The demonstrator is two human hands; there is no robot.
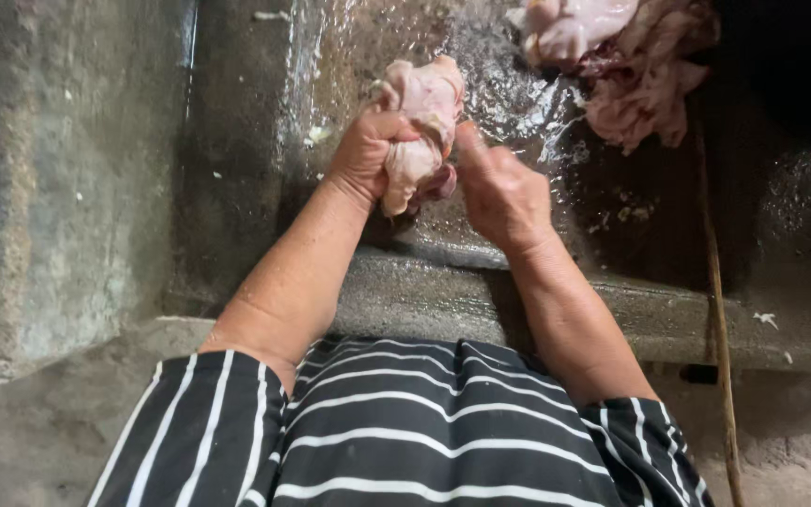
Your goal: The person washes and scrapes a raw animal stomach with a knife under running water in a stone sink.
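Head view: the left hand [365,155] is clenched round a pale pink piece of raw meat [421,127], lifting it just above the wet stone bench [509,103], so its lower end hangs free. The right hand [499,192] presses against the meat's side, thumb up and fingers [466,145] curled in; whether they pinch it I cannot tell. More meat [626,66] lies in a heap at the bench's far right, apart from both hands.
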